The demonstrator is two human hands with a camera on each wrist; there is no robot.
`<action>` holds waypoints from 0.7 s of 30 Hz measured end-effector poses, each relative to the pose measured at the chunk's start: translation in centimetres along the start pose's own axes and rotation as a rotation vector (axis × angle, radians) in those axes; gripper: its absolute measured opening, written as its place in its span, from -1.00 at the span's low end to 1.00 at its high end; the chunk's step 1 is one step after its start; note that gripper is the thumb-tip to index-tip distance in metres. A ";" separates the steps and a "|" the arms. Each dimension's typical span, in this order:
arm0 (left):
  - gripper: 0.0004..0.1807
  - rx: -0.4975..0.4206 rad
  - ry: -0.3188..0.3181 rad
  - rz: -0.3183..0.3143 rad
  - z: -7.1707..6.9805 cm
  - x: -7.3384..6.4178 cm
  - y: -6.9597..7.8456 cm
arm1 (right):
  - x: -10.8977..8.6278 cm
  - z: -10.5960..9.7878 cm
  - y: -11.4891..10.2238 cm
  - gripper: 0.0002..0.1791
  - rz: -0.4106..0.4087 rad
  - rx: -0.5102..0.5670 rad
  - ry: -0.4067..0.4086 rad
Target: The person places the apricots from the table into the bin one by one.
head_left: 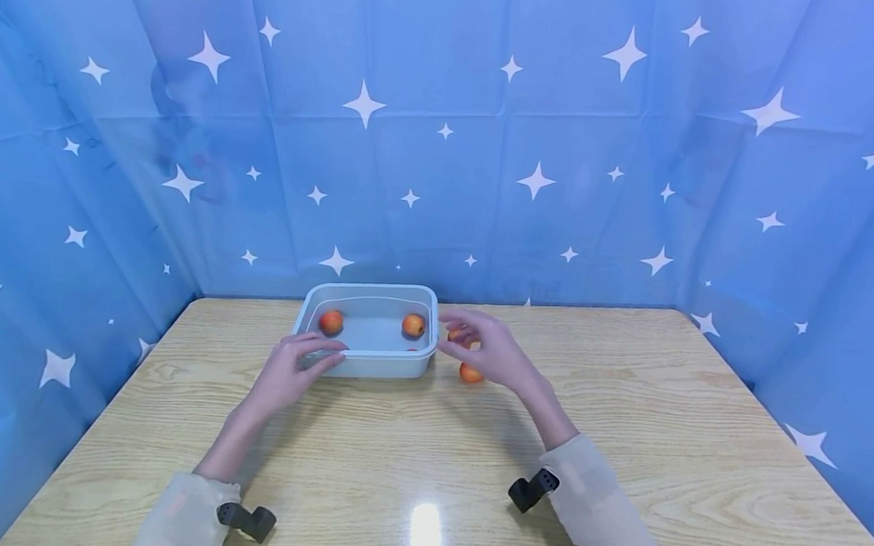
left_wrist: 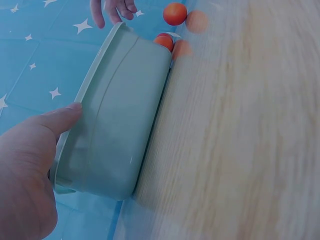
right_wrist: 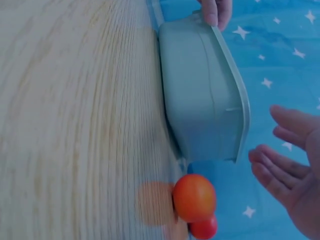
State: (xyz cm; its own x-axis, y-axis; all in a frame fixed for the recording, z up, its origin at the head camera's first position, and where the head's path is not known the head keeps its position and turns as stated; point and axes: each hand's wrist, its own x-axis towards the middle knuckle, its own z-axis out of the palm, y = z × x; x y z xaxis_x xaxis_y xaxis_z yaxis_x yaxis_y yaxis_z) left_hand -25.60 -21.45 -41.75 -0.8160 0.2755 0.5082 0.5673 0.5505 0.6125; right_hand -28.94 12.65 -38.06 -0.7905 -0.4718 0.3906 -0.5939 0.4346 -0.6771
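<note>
My L hand (head_left: 290, 374) pinched tub (head_left: 374, 368) rim, R hand (head_left: 491, 351) spread nr loose fruit (head_left: 471, 374). Prob pickup step, nxt needed grip.

Way into tub (head_left: 371, 367) free from above; left hand (head_left: 284, 372) blocks near-left rim; two fruits (head_left: 471, 374) beside right end.

Reaches ahead with left forearm (head_left: 221, 460) and right forearm (head_left: 575, 473), slanting both inward toward the grips. Angles the left grip (head_left: 288, 372) toward the right one, pinching with left thumb (left_wrist: 57, 120) on the near side and left fingers (head_left: 316, 343) opposite. Holds the right grip (head_left: 492, 351) apart from the left, slightly farther forward, with right fingers (right_wrist: 280, 172) loosely extended. Wears pale sleeves (head_left: 606, 517) behind both grips, leaving wrists (head_left: 549, 413) bare.
</note>
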 end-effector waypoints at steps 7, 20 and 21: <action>-0.81 0.001 -0.006 0.000 0.0 0.0 0.0 | -0.4 -0.7 0.7 -0.52 0.023 -0.014 -0.008; -0.81 -0.005 -0.006 -0.008 0.0 0.0 0.2 | -0.8 -1.8 2.0 -0.56 0.074 -0.014 -0.117; -0.81 -0.007 -0.005 -0.007 0.0 0.0 0.2 | -0.8 -1.9 2.2 -0.55 0.080 -0.016 -0.123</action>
State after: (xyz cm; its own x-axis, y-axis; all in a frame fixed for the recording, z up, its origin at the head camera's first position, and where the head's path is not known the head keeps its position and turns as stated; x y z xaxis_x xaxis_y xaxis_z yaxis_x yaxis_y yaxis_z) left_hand -25.50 -21.40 -41.62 -0.8203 0.2760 0.5009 0.5626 0.5471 0.6198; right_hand -29.84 15.45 -38.67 -0.8115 -0.5254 0.2558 -0.5331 0.4862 -0.6924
